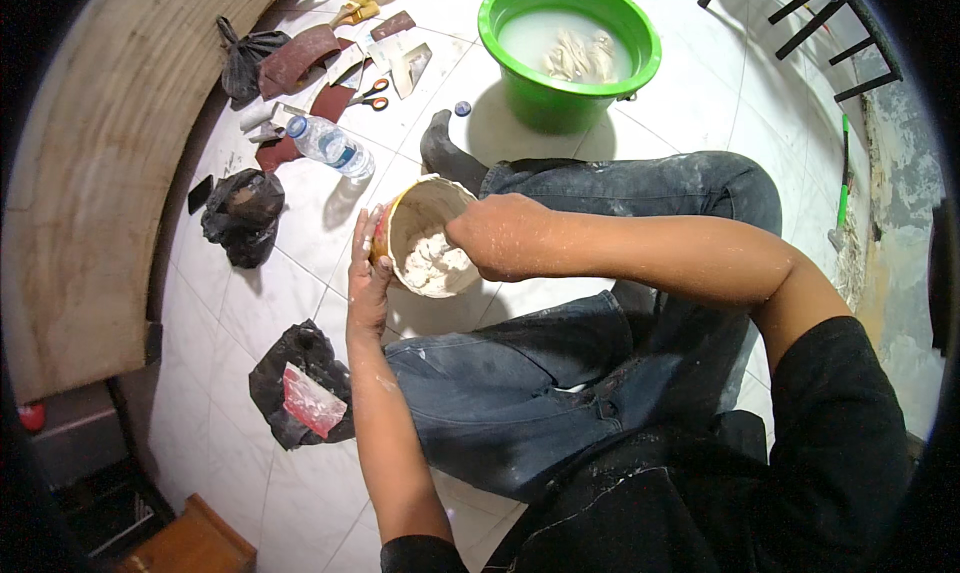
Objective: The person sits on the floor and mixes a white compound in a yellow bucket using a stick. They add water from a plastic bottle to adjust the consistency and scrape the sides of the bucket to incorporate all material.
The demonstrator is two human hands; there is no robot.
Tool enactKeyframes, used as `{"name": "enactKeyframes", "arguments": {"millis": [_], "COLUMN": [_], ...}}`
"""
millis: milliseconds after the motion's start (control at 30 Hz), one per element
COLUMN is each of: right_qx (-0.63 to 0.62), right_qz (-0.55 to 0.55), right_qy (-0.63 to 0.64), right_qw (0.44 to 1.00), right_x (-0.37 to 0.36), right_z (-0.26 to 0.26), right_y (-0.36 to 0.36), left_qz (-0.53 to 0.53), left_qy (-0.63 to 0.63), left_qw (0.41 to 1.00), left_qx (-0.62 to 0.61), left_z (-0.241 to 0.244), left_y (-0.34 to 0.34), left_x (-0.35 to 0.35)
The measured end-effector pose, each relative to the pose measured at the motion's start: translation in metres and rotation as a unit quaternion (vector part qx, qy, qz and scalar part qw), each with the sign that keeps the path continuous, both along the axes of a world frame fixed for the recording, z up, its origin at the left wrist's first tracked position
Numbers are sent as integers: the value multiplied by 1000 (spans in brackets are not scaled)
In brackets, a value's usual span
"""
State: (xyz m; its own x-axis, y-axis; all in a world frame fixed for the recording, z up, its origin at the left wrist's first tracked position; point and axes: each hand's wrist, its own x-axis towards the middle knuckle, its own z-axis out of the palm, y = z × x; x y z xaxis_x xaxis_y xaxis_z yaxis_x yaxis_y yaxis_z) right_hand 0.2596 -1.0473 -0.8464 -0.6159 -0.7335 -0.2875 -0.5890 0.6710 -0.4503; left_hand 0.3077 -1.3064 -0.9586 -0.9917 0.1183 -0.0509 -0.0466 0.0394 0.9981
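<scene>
A round tub (426,198) stands between my legs, tilted a little, with thick off-white paste (435,264) inside. My left hand (370,273) is wrapped around the tub's left side, thumb near the rim. Closed into a fist, my right hand (498,237) is over the tub's right rim; whatever it grips is hidden by the fist and the paste. Pale dried spots cover both hands. To the left of my left forearm, a paste-smeared red plastic piece (315,400) lies on a black plastic bag (279,378).
A green bucket (555,108) holds cloudy water and a pale cloth. Nearer the left are a plastic water bottle (330,147), scissors (373,96), sandpaper strips (300,61), a paintbrush (358,9) and a filled black bag (244,217). A wooden board (90,160) runs along the left.
</scene>
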Motion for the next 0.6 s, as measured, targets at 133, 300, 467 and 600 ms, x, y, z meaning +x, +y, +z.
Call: {"name": "enactKeyframes", "arguments": {"millis": [133, 300, 467, 600], "right_qx": [-17, -36, -83, -126], "right_qz": [-40, -81, -156, -225], "right_qy": [6, -11, -22, -21], "right_qw": [999, 996, 984, 966], "right_x": [0, 12, 26, 14], "right_z": [7, 17, 22, -19], "right_y": [-3, -11, -2, -12], "left_qz": [6, 12, 47, 65], "left_qy": [-19, -34, -79, -89], "left_qw": [999, 996, 990, 985], "left_qx": [49, 85, 106, 130], "left_z": [-15, -17, -13, -31], "left_y": [-11, -7, -7, -18], "left_x": [-5, -5, -3, -5]}}
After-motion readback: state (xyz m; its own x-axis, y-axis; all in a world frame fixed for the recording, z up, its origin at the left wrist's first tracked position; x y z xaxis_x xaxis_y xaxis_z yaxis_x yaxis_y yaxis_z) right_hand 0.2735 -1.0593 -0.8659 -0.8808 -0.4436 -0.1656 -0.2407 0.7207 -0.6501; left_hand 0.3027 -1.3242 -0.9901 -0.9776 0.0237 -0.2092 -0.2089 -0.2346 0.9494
